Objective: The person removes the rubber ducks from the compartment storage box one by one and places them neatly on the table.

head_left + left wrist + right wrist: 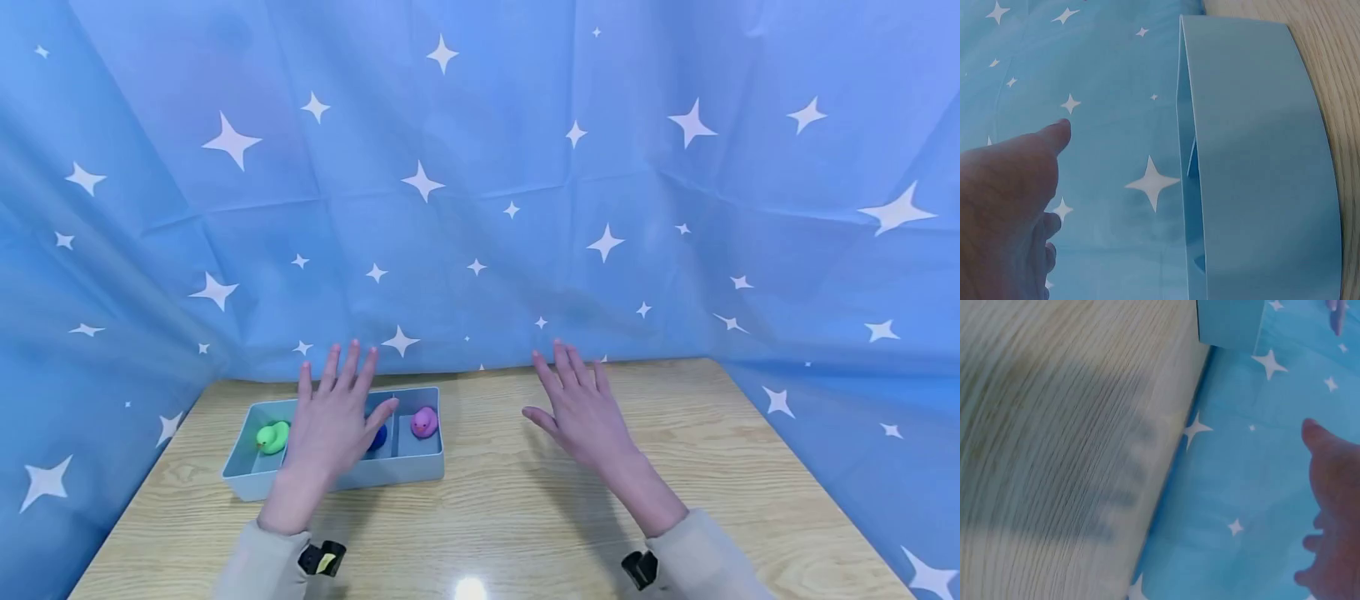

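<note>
Holding the left hand (330, 425) above a light blue box (397, 472), near the far left corner of the table (495, 508), with fingers straight and fanned and thumb stretched out to the side. Standing apart from the box wall in the left wrist view, with nothing in that grip. Holding the right hand (588, 425) up in much the same way, to the right of the box and near the table's far edge, before a starry blue cloth (480, 217). Nothing in that grip either, and seemingly raised off the wood, judging by the shadow below.

Can see a green duck (272, 437) in the compartment nearest the table's left edge, and a pink duck (424, 422) in the compartment at the opposite end. Can make out only part of a dark blue thing (378, 438) between them, mostly hidden by the left hand; cannot tell its shape.

Looks like a ready or resting pose, with no handling under way. To take up a duck, would probably need to lower the left hand past the rim and close thumb and fingers around it, without jostling the box.
</note>
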`<state>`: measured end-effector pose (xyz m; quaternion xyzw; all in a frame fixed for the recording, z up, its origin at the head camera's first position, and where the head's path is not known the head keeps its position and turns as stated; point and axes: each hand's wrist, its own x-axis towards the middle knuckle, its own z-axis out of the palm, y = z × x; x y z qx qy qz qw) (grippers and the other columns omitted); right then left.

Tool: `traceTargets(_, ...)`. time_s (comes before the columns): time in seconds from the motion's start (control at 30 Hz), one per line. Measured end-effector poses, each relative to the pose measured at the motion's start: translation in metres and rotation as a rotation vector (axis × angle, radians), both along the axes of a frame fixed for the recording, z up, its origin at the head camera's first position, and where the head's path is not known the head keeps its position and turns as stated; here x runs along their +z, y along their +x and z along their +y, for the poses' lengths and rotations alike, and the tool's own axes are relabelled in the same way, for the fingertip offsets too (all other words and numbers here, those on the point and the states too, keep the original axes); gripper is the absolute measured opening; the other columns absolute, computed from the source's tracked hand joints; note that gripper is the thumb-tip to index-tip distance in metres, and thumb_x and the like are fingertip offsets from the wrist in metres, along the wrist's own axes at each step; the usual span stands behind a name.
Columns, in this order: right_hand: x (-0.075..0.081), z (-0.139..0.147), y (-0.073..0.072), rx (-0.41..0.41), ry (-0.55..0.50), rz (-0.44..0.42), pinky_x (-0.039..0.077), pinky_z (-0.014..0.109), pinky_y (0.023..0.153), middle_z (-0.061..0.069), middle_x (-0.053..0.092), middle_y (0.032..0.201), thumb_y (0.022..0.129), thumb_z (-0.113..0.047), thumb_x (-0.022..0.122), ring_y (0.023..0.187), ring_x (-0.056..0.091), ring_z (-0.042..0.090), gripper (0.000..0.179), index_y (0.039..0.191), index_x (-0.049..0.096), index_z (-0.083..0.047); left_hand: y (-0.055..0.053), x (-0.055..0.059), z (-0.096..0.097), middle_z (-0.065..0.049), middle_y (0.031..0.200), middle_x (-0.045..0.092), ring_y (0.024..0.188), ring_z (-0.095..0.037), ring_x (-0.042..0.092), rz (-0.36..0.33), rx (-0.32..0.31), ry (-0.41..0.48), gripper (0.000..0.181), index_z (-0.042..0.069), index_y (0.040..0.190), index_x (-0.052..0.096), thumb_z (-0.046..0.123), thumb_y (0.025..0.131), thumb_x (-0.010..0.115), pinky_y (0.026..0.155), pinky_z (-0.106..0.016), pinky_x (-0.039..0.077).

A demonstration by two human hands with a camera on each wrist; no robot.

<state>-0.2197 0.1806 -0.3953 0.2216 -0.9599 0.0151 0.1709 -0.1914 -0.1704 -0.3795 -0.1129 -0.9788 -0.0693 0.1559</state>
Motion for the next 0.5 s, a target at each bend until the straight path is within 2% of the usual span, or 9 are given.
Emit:
traceTargets(0.33, 0.004, -0.018, -0.009, 0.187, -0.156, 0.006, 0.025, 0.060, 0.119, 0.025, 0.026, 0.164, 0.102, -0.035, 0.066, 0.152, 0.025, 0.038, 0.074, 0.161, 0.033, -0.005, 0.009, 0.003, -0.033, -0.024, 0.167, 0.018, 0.154, -0.044, 0.011, 0.030, -0.029, 0.095, 0.087, 0.006, 0.165, 0.018, 0.054, 0.103, 0.056, 0.119, -0.068, 0.010)
traceTargets(0.5, 0.002, -0.028, -0.016, 0.261, -0.215, -0.012, 0.027, 0.056, 0.120, 0.024, 0.029, 0.163, 0.100, -0.032, 0.070, 0.151, 0.027, 0.037, 0.077, 0.161, 0.032, -0.005, 0.017, 0.001, -0.058, -0.029, 0.165, 0.017, 0.152, -0.049, 0.011, 0.012, -0.015, 0.142, 0.089, 0.004, 0.165, 0.015, 0.054, 0.103, 0.055, 0.119, -0.068, 0.007)
